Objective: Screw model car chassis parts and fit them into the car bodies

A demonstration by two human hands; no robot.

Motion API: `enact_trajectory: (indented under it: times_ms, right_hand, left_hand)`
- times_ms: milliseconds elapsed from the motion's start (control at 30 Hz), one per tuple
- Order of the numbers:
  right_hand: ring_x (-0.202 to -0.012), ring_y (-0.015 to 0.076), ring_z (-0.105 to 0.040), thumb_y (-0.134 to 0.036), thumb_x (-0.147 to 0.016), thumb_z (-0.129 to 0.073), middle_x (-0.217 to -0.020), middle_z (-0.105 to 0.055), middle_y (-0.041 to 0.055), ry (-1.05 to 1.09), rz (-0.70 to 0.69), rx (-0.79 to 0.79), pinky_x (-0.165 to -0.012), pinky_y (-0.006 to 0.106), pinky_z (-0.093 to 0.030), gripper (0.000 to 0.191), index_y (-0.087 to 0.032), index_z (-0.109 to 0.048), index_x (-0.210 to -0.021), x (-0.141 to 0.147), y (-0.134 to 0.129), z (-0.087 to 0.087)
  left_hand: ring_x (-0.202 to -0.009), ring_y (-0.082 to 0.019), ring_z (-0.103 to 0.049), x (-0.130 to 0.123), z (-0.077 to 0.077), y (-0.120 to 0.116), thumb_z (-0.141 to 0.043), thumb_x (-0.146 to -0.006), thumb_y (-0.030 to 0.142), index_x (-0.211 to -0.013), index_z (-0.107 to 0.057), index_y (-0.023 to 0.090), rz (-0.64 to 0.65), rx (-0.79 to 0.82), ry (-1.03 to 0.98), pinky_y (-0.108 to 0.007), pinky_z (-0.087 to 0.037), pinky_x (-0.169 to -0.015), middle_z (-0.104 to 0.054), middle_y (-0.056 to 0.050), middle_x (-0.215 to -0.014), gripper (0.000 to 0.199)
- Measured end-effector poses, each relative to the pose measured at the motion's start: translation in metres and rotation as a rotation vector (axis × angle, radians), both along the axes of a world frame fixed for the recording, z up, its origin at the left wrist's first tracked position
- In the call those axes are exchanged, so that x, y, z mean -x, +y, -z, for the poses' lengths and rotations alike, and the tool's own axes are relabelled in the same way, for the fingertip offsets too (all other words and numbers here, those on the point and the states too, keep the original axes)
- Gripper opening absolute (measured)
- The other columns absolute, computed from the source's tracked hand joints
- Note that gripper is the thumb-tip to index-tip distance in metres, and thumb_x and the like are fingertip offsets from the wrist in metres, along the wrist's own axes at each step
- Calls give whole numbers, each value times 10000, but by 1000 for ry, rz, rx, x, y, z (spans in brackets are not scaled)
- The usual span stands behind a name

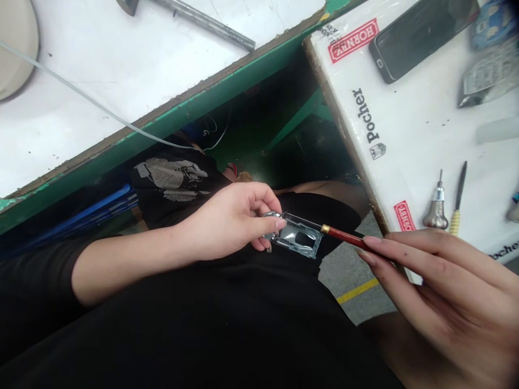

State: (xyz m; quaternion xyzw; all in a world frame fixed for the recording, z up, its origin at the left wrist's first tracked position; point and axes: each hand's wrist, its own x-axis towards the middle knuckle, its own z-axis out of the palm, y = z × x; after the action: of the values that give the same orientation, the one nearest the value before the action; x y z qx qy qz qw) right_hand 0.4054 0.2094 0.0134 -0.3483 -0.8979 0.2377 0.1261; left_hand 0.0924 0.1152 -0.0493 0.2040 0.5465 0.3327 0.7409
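Above my lap, my left hand (239,216) pinches one end of a small silvery, partly see-through model car body (291,235) between thumb and fingers. Its far end, with a dark patch, sticks out to the right. Between thumb and fingertips, my right hand (450,281) grips a slim tool with a red-brown handle (344,236) and a brass-coloured collar. A thin metal shaft runs from the collar along the upper edge of the car body. The shaft's tip lies close to my left fingers; whether it touches the body, I cannot tell.
On the right table (405,140) lie a phone (421,35), a plastic bag (488,73), a round metal-handled tool (437,210) and a yellow-handled file (458,200). A hammer (211,21) rests on the left bench (133,59). A pale cable (109,113) crosses the bench edge.
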Motion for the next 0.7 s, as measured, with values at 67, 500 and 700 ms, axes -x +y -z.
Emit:
enact_trajectory:
  times_ms: [67, 500, 700]
  right_hand:
    - [-954, 253, -831, -186, -1070, -881, -1197, -854, -16, -7, -4, -3, -906, 476, -673, 520, -492, -844, -1489, 0, 0, -1]
    - [-953, 271, -835, -224, -1084, -861, -1176, -868, -2, -34, -20, 12, -904, 493, -668, 416, -463, -860, -1424, 5, 2, -7]
    - [-988, 256, -842, -245, -1093, -847, -1148, -874, -15, -48, -52, 26, -935, 464, -664, 385, -447, -855, -1422, 4, 4, -11]
  left_hand:
    - [-697, -174, -840, 1, 0, -1, -871, -1058, 255, -1058, -739, 192, 3, -8, 2, -277, -732, -664, -810, 0, -836, 147]
    - [-710, -179, -845, 2, 1, -1, -862, -1057, 253, -1053, -740, 202, 11, -27, 32, -280, -737, -668, -810, -4, -842, 133]
    - [-719, -182, -847, 1, 0, -3, -854, -1055, 251, -1055, -738, 203, 20, -45, 52, -277, -736, -668, -806, -5, -840, 126]
